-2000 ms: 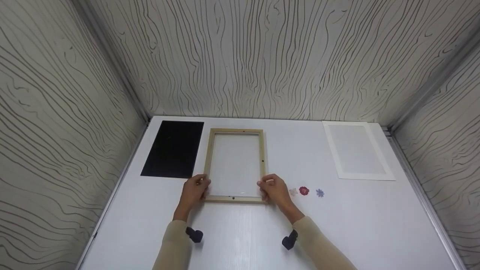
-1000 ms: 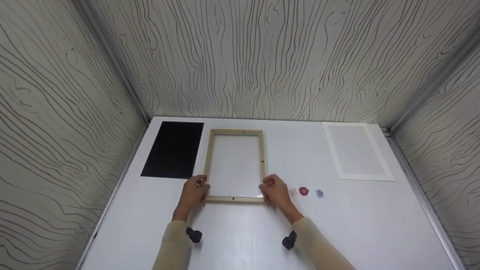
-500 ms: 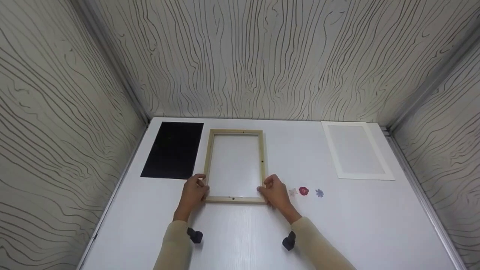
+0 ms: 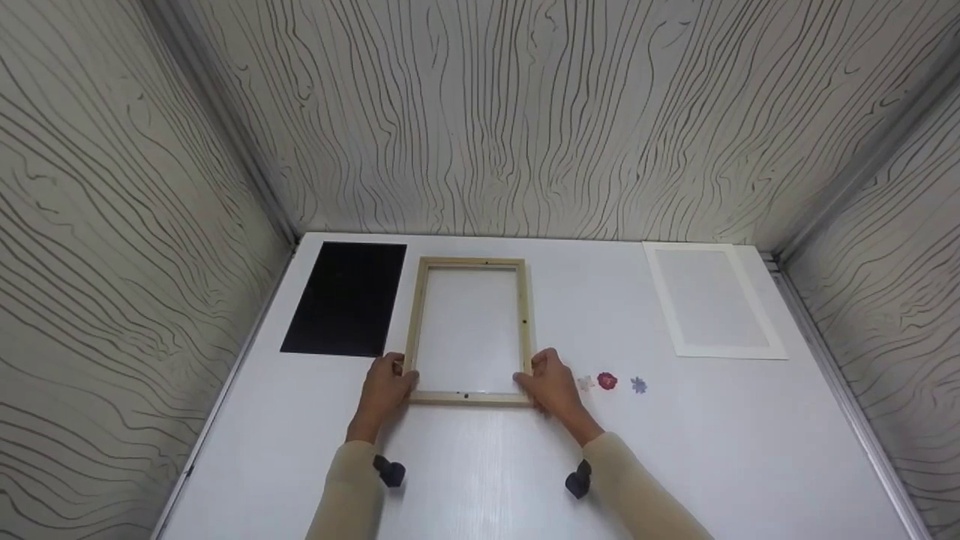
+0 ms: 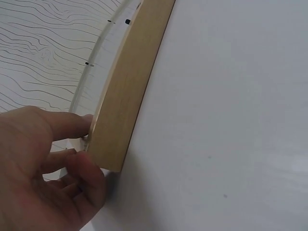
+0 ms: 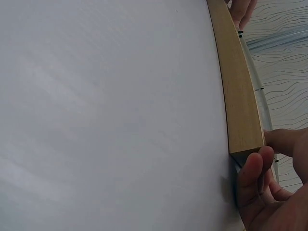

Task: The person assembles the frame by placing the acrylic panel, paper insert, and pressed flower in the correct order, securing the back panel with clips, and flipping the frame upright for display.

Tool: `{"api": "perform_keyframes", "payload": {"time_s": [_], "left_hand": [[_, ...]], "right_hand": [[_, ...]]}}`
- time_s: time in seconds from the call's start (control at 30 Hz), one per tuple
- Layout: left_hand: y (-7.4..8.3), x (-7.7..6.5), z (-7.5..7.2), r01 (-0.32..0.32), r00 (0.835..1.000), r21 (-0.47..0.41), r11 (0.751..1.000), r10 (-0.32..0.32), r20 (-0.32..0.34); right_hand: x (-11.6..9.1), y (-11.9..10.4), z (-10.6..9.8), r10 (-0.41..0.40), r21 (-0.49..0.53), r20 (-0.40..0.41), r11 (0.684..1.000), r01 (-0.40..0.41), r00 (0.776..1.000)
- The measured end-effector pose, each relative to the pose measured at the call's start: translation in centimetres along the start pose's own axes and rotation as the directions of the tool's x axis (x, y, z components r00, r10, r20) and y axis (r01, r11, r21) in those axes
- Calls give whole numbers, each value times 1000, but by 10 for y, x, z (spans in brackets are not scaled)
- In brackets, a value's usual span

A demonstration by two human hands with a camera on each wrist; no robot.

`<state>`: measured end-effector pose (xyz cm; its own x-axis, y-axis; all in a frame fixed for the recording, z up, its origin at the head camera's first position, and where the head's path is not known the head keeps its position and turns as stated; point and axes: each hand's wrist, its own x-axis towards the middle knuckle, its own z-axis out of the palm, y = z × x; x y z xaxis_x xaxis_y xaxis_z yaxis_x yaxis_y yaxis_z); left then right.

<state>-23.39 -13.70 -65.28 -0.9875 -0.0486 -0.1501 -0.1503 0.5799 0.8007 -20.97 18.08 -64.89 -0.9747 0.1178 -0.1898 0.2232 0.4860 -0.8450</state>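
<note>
A light wooden picture frame lies on the white table with small dark fittings along its rails; its inside looks white and glassy. My left hand holds the near left corner, thumb over the side rail and fingers along the outside. At the near right corner my right hand does the same, its thumb reaching over the inner edge. Seen from the left wrist, thumb and fingertips meet the end of the wooden rail. The right wrist view has fingertips at the corner of that rail.
A black sheet lies left of the frame. Far right is a white mat with a greyish middle. Beside my right hand are three flat flowers: pale pink, red and blue. Patterned panels wall the table.
My fingers have shifted from above the inner edges to the outside of the frame, with thumbs now over the side rails. The frame has hardly moved. A glint near its lower right inside has faded.
</note>
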Motion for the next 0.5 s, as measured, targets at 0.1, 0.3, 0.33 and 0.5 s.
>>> {"api": "perform_keyframes", "payload": {"time_s": [0.1, 0.3, 0.33, 0.5], "left_hand": [[0, 1, 0, -1, 1000, 7, 1000, 1, 4], [-1, -1, -1, -18, 1000, 10, 1000, 18, -1], [-1, -1, -1, -22, 1000, 11, 1000, 22, -3], [-1, 1, -1, -39, 999, 16, 999, 39, -23]], "right_hand": [[1, 0, -1, -1, 3, 0, 1000, 1, 1000], [1, 0, -1, -26, -18, 8, 999, 26, 1000], [1, 1, -1, -30, -27, 6, 999, 30, 1000], [0, -1, -1, -35, -42, -6, 998, 35, 999]]}}
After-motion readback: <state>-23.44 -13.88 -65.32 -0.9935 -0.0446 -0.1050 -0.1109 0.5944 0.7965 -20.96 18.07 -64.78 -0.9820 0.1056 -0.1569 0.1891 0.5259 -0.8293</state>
